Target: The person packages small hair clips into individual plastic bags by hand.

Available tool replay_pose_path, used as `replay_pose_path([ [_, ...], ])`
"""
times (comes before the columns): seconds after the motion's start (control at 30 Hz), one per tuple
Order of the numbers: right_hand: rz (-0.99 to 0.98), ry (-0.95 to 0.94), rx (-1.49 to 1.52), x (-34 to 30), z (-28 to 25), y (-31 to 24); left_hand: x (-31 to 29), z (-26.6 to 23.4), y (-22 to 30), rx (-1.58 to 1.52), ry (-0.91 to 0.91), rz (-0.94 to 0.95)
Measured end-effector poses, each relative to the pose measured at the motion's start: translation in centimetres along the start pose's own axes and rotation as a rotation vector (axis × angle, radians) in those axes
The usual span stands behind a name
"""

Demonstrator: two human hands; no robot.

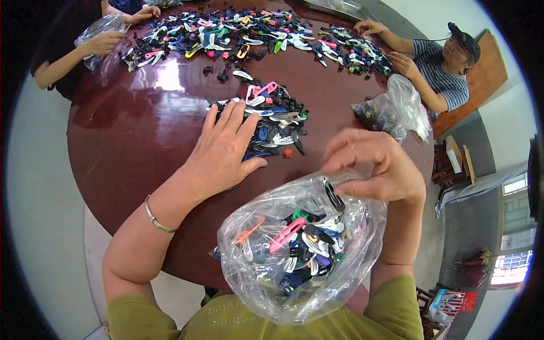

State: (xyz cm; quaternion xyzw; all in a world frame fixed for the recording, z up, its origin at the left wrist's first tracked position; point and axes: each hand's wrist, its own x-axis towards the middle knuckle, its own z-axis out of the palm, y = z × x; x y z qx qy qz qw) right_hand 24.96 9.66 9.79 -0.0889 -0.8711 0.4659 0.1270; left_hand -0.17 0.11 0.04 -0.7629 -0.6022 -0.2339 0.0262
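Note:
My left hand [223, 148] lies flat with fingers stretched over a small pile of snap hair clips [283, 116] in white, black, blue and pink. Above the rim of a clear plastic bag [241, 207], my right hand [377, 164] is curved, thumb and fingers apart. A black snap hair clip [333, 195] is just below its thumb, apparently loose over the bag's mouth. Inside the bag lie many mixed clips, among them a pink hair clip [288, 234] and an orange hair clip [249, 231]. The bag rests against my front at the table's edge.
A large heap of mixed hair clips [226, 37] spreads across the far side of the round dark red table [124, 153]. Another clear bag [399, 107] stands at the right. A person in a striped shirt [439, 73] works there; another person's hand [105, 43] holds a bag at far left.

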Motion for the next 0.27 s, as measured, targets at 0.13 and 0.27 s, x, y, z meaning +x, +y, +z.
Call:
replay_pose_path([
  [0.13,0.177,0.075,-0.149,-0.5,-0.28,-0.72,0.05,-0.21,0.07,0.004,0.0,0.005],
  [0.27,0.192,-0.09,-0.104,-0.57,-0.71,-1.24,0.02,-0.2,0.07,0.019,-0.013,0.002],
])
